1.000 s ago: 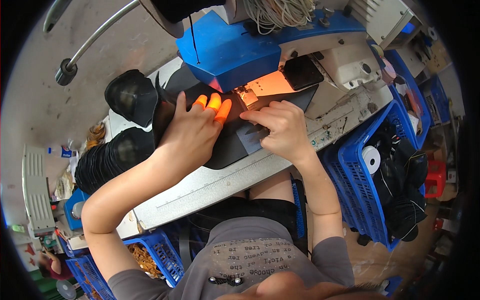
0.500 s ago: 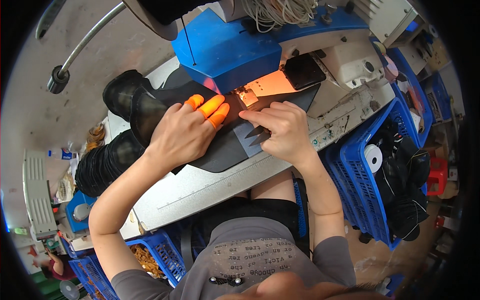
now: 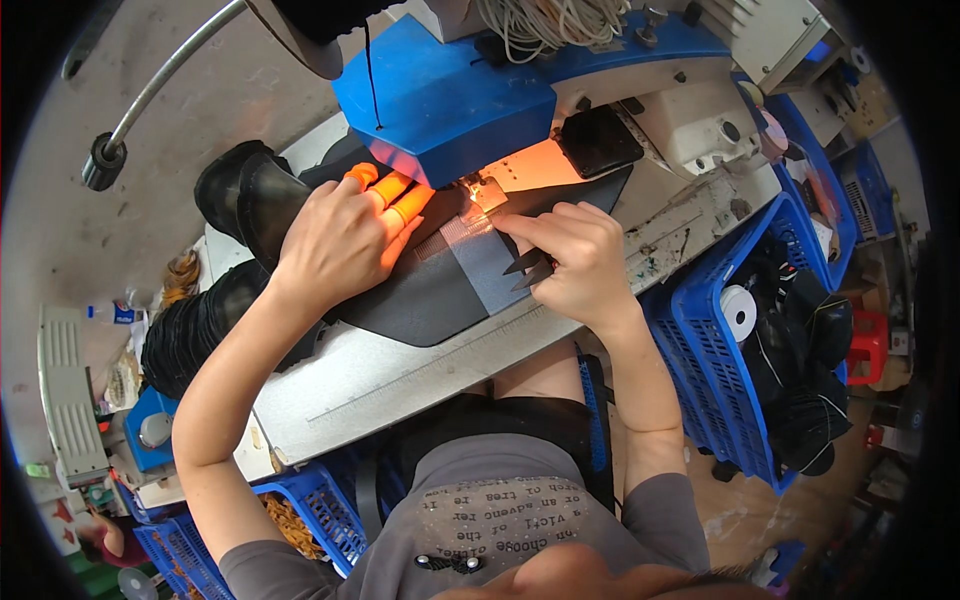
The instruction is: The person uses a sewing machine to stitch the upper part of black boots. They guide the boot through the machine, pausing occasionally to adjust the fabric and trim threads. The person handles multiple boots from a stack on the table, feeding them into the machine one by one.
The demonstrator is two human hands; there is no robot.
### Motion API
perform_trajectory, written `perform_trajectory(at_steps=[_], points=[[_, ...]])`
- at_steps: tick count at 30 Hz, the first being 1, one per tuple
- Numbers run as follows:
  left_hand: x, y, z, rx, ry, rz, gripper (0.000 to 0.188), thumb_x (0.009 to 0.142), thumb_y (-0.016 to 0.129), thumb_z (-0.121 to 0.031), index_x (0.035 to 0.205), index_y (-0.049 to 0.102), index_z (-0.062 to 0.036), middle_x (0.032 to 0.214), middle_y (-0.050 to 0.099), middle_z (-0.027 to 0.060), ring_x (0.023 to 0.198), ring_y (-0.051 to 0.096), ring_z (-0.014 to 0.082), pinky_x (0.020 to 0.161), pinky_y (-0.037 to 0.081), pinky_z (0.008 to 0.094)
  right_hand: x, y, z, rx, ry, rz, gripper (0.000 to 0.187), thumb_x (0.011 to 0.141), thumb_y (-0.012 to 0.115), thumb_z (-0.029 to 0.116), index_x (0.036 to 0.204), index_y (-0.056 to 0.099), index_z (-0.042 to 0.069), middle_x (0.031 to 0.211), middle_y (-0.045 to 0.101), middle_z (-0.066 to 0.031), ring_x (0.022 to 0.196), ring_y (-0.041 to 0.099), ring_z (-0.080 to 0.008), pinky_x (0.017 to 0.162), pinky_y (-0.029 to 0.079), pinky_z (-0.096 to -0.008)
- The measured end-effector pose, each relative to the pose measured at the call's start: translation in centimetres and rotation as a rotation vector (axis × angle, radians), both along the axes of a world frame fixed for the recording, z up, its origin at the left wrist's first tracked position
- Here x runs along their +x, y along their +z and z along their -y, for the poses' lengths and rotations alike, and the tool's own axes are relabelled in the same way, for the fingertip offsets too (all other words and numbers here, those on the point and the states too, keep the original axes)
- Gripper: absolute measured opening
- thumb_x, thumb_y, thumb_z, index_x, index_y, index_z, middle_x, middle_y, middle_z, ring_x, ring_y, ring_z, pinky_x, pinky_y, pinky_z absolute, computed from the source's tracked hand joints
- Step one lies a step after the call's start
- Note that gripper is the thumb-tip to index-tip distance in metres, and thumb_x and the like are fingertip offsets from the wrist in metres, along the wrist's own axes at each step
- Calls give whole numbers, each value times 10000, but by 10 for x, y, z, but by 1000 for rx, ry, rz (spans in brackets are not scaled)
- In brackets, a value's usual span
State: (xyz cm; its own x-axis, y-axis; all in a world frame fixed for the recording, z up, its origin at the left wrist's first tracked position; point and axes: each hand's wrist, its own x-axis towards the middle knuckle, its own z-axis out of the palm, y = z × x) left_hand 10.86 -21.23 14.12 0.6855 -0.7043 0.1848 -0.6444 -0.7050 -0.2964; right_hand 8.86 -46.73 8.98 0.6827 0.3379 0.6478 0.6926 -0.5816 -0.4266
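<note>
My left hand, with orange finger cots on several fingers, lies with its fingers stretched out on a black fabric piece. A grey strip crosses that piece under the lit needle area, and a small striped label-like patch shows beside my left fingertips. My right hand is curled around dark thread snips, whose blades poke out toward the left. Its index finger points to the fabric just by the metal presser foot. The blue sewing machine head stands over the work and hides the needle.
Stacked black pieces sit left of the pale machine table. A black phone-like slab lies on the machine bed. Blue crates at the right hold black pieces and a white spool. A lamp arm reaches in upper left.
My left hand has slid left and a little up over the fabric, uncovering the striped patch. My right index finger has come closer to the presser foot, the snips still in that hand.
</note>
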Motion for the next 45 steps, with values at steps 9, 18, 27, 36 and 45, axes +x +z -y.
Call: perform_trajectory(at_steps=[9, 18, 27, 36, 45], points=[[-5, -4, 7, -4, 57, 74, 266, 864, 657, -236, 1086, 708, -99, 795, 638, 74, 769, 562, 237, 704, 495, 331, 2, 0, -2, 65, 18, 23, 446, 521, 611, -25, 928, 752, 95, 653, 641, -29, 551, 533, -206, 529, 395, -322], [-39, -8, 57, -62, 384, 102, 234, 848, 646, -202, 946, 717, -2, 714, 647, 144, 751, 640, 284, 632, 533, 357, 1, -1, -4, 74, 14, 31, 451, 511, 600, -27, 917, 751, 99, 642, 635, -12, 556, 542, -199, 529, 405, -320], [-36, -13, 82, -9, 513, 173, 245, 869, 631, -253, 857, 694, -17, 792, 653, 109, 713, 632, 253, 595, 497, 338, -1, 3, -1, 39, 34, -20, 352, 637, 639, -18, 961, 729, 87, 666, 622, -52, 614, 568, -234, 588, 448, -340], [-44, -14, 67, -59, 524, 140, 291, 880, 636, -280, 721, 691, -42, 679, 623, 103, 725, 616, 267, 637, 462, 373, -16, 35, 0, -132, 22, -164, 370, 792, 640, 16, 1157, 577, 8, 968, 599, -150, 900, 614, -309, 798, 504, -414], [-59, -19, 64, -140, 536, 115, 352, 904, 610, -295, 660, 668, -48, 676, 608, 99, 729, 591, 265, 679, 441, 384, -7, 20, -25, -332, -182, -21, 247, 828, 625, 125, 1057, 620, 32, 761, 635, -106, 647, 676, -246, 550, 534, -360]])
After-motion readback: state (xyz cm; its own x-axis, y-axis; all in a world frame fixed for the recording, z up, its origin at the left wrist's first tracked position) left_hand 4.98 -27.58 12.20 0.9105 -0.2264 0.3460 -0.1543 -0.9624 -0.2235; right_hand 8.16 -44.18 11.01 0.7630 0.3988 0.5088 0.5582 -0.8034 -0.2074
